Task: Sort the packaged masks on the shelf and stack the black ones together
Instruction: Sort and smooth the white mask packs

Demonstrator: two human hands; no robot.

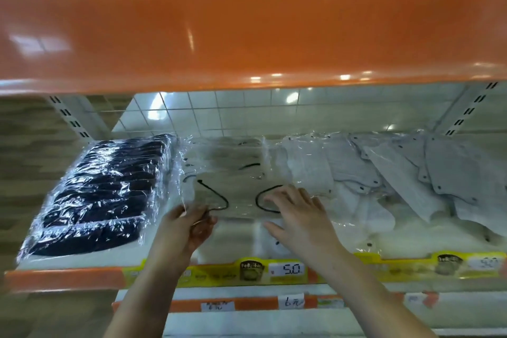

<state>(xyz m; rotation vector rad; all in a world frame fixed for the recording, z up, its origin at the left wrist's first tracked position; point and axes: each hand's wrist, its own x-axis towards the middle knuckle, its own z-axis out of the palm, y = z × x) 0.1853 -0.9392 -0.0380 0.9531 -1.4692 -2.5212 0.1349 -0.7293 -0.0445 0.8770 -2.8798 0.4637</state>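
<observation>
Black masks [93, 197]: dark, soft-looking, overlapped in a row from near to far at the left end of the shelf [65, 278], wrapped in crinkly glossy clear film. Centre pack [233, 189]: flat clear film over pale masks with thin black ear loops, surface wrinkled. Right: grey masks [411, 173], flat angular panels with dark dots at the corners, fanned and overlapping under film.

Shelf front edge is an orange strip with a yellow price rail [288, 269]; orange upper shelf [247, 22] overhangs, little headroom. Bare white strip along the near edge.

Left hand [186, 225] pinches the centre pack's near-left edge, just right of the black stack. Right hand [299, 214] lies flat on the same pack, fingers spread.
</observation>
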